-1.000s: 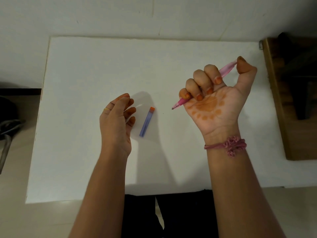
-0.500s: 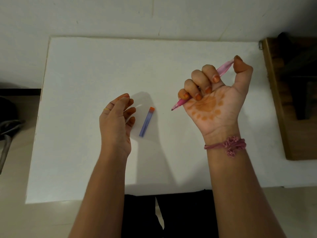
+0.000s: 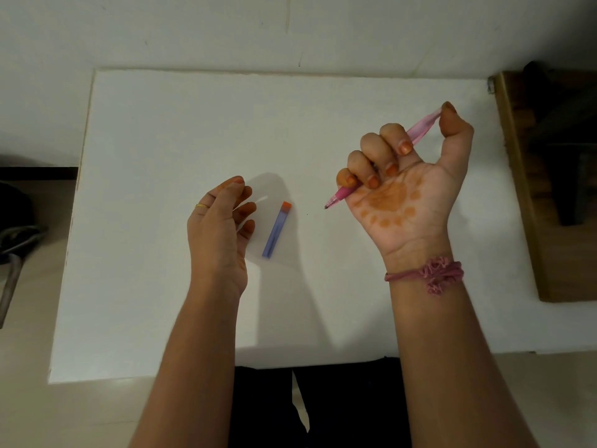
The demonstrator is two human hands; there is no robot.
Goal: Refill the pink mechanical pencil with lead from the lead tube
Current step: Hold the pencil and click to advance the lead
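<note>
My right hand (image 3: 403, 179) is raised above the white table (image 3: 161, 130), palm toward me, fingers curled around the pink mechanical pencil (image 3: 420, 132). The pencil's tip points down-left and my thumb rests on its top end. The lead tube (image 3: 277, 233), blue-violet with an orange cap, lies flat on the table between my hands. My left hand (image 3: 219, 231) hovers just left of the tube, fingers loosely curled and apart, holding nothing.
A wooden piece of furniture (image 3: 549, 189) stands along the table's right edge. A dark bag or strap (image 3: 13, 240) lies on the floor to the left. My dark-clothed legs (image 3: 310, 405) are at the table's near edge.
My thumb has pressed slightly down on the pencil's top end and the right hand shifted a little left. The left hand and the tube have not moved.
</note>
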